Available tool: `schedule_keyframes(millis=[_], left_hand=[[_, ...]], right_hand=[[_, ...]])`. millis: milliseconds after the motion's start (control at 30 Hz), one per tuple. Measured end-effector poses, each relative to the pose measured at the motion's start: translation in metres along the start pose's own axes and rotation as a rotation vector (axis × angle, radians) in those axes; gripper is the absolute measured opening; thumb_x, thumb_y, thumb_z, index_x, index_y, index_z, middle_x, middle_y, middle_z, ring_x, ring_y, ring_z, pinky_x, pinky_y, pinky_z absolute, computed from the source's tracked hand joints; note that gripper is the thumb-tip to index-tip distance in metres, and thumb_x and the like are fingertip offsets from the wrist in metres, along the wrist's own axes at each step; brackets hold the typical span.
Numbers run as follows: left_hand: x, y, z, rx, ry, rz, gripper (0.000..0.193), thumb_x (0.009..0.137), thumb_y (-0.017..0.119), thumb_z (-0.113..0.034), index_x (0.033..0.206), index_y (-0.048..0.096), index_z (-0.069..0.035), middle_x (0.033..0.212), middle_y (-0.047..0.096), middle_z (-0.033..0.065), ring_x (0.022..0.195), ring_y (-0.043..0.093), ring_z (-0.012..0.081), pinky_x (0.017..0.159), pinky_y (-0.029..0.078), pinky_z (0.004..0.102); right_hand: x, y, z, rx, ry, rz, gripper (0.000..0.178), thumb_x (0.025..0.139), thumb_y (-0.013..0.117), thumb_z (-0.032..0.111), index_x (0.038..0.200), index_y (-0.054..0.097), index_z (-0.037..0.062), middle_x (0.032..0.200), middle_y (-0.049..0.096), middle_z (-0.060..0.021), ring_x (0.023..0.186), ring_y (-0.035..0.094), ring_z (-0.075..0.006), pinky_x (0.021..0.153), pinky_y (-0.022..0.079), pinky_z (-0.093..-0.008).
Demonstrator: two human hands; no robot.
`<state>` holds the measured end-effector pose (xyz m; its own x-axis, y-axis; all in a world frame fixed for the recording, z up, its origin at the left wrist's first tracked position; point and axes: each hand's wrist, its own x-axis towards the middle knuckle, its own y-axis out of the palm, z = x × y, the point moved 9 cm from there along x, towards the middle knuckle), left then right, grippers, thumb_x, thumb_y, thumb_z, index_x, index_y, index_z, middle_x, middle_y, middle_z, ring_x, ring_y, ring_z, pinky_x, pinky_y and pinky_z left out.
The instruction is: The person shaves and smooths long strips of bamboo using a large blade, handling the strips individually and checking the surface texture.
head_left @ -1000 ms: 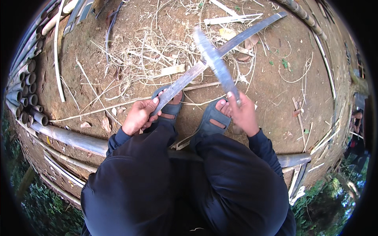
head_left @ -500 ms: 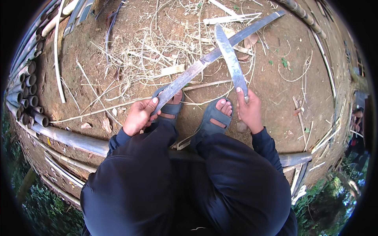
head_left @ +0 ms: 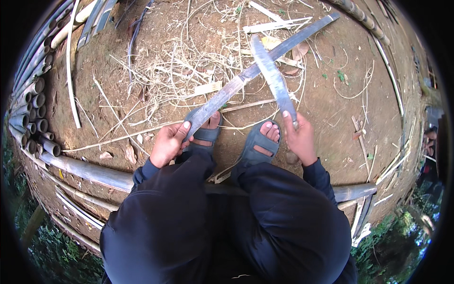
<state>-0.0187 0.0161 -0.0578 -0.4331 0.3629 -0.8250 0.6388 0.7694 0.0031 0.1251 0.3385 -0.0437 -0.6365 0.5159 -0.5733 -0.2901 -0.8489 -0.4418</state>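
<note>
My left hand [head_left: 170, 144] is closed round the near end of a long, flat bamboo strip [head_left: 220, 96], thumb on top. The strip slants away to the far right, dark along its face with a joint partway up. In my right hand [head_left: 301, 138] is a machete [head_left: 272, 73], its handle mostly hidden by my fingers. Its broad, shiny blade points away and slightly left, crossing over the strip beyond the joint. Whether blade and strip touch I cannot tell. Below both lie my sandalled feet [head_left: 257, 149].
Pale shavings [head_left: 165, 85] litter the dirt ahead. Cut bamboo tubes [head_left: 35, 113] are stacked at the left. A thick bamboo pole [head_left: 90, 171] runs crosswise under my legs. Split bamboo pieces [head_left: 279, 24] lie at the far side, and another pole [head_left: 362, 19] at the far right.
The machete's tip has shifted a little left and nearer, and my right hand has come slightly nearer. The bamboo strip and my left hand have barely moved.
</note>
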Motion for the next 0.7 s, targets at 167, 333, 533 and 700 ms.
schedule_keyframes(millis=[167, 333, 533, 700], left_hand=[[0.001, -0.007, 0.002, 0.065, 0.036, -0.048, 0.043, 0.101, 0.053, -0.036, 0.080, 0.066, -0.001, 0.054, 0.050, -0.0022, 0.043, 0.039, 0.0045, 0.041, 0.030, 0.0232], [0.002, -0.005, 0.000, 0.060, 0.073, -0.021, 0.043, 0.101, 0.053, -0.036, 0.079, 0.065, -0.001, 0.054, 0.049, -0.0025, 0.044, 0.039, 0.0043, 0.041, 0.030, 0.0230], [0.000, -0.003, 0.003, 0.033, 0.005, -0.016, 0.043, 0.102, 0.051, -0.037, 0.081, 0.062, -0.001, 0.054, 0.046, -0.0027, 0.042, 0.036, 0.0040, 0.040, 0.027, 0.0220], [-0.001, -0.003, 0.000, 0.052, 0.022, -0.035, 0.041, 0.102, 0.051, -0.036, 0.082, 0.063, -0.002, 0.055, 0.048, -0.0021, 0.043, 0.036, 0.0037, 0.040, 0.028, 0.0218]], right_hand=[[-0.032, 0.026, 0.041, -0.199, -0.501, 0.053, 0.027, 0.097, 0.061, 0.026, 0.101, 0.066, -0.0008, 0.068, 0.065, -0.0102, 0.061, 0.065, -0.0155, 0.057, 0.050, -0.0295], [-0.005, 0.016, 0.004, -0.050, -0.184, 0.011, 0.026, 0.095, 0.064, 0.024, 0.095, 0.064, -0.0016, 0.074, 0.066, -0.0144, 0.059, 0.065, -0.0251, 0.060, 0.052, -0.0324], [-0.006, 0.015, 0.007, 0.027, -0.065, -0.008, 0.023, 0.095, 0.064, 0.022, 0.094, 0.064, -0.0010, 0.076, 0.066, -0.0171, 0.062, 0.067, -0.0248, 0.062, 0.053, -0.0337], [-0.035, 0.026, 0.037, -0.144, -0.509, 0.043, 0.026, 0.097, 0.062, 0.024, 0.099, 0.066, -0.0011, 0.067, 0.067, -0.0112, 0.061, 0.066, -0.0132, 0.056, 0.051, -0.0310]])
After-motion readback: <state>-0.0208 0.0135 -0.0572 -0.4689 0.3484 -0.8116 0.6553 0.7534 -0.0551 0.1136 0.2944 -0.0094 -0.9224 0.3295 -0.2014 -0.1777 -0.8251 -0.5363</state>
